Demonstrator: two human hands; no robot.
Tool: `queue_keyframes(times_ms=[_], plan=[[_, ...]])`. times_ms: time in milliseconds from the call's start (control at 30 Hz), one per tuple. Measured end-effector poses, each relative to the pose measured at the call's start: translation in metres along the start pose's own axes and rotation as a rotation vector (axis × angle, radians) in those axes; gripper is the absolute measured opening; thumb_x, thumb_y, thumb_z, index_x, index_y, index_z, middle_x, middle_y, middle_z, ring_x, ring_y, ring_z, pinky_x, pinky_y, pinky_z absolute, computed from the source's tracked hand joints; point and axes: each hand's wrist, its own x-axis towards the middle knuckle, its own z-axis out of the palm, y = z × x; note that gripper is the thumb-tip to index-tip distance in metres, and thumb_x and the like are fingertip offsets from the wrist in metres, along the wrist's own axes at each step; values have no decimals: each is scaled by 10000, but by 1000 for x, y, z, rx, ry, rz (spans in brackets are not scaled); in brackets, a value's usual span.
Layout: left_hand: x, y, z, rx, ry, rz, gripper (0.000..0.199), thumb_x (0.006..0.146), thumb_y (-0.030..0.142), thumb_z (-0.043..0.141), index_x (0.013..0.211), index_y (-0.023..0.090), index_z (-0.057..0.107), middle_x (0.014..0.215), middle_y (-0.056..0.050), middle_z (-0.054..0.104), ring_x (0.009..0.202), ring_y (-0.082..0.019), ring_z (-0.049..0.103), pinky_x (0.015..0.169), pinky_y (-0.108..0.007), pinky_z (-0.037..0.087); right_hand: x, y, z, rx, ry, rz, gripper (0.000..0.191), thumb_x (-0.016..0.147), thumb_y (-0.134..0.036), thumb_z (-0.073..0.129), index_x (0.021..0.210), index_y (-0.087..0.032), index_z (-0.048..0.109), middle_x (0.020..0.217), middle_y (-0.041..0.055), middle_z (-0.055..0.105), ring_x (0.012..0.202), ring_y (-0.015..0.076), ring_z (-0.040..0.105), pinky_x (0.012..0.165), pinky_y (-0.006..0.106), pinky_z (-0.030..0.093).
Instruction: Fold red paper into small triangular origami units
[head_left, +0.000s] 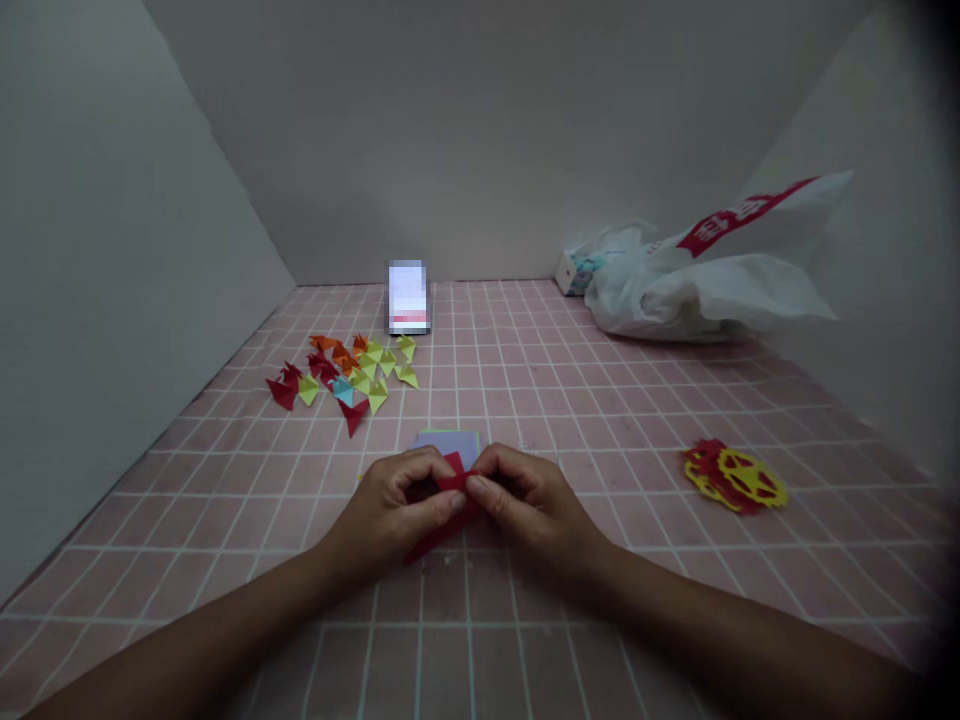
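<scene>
Both my hands meet at the middle of the table, pinching one piece of red folded paper (435,537). My left hand (394,495) grips its left part, thumb on top. My right hand (534,492) pinches the paper at its right, the thumb tips close together. One red corner sticks up between the hands and another part hangs down below the left thumb. Just behind lies a stack of coloured paper squares (448,441), lilac on top, partly hidden by my fingers.
Several small folded paper figures (362,380) in red, orange, yellow and blue sit at the left. A lit phone (409,298) stands behind them. Red and yellow cut-out shapes (735,477) lie at the right. A white plastic bag (675,295) and a box (571,273) rest at the back right.
</scene>
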Motion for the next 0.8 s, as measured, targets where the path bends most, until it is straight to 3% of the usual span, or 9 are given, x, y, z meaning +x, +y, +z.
queue_keyframes(times_ms=[133,233,367,500,800], plan=[[0,0,1,-24,-30,-65,181,817,291,638,683,172,613,696,-3,567,621,-127,488,547,-229,380,0,1,-1,-40,-14,-1,167,883,-246,595,730,-186,563,673,-27,537,613,110,461,577,246,370],[0,0,4,-74,-38,-102,215,843,335,606,709,168,608,683,1,550,608,-122,464,531,-224,364,-2,0,-1,-52,45,34,195,890,-260,595,712,-185,561,657,-28,533,600,107,456,563,243,366],[-1,-4,7,-131,-8,-128,229,864,367,593,746,170,599,669,10,551,583,-115,457,526,-225,358,-5,-1,1,-7,113,118,233,915,-320,578,725,-187,570,629,-22,547,561,108,460,524,240,362],[-2,-8,8,-155,42,-110,199,883,357,579,801,179,612,683,16,573,602,-122,492,561,-231,384,-5,1,2,8,140,98,263,916,-367,580,719,-192,567,608,-22,543,539,110,468,501,237,364],[-2,-3,7,-95,64,-146,255,864,373,558,686,194,523,570,43,507,509,-110,422,508,-231,329,-6,7,5,111,142,126,286,923,-422,585,748,-199,548,577,-23,559,494,109,472,475,235,363]])
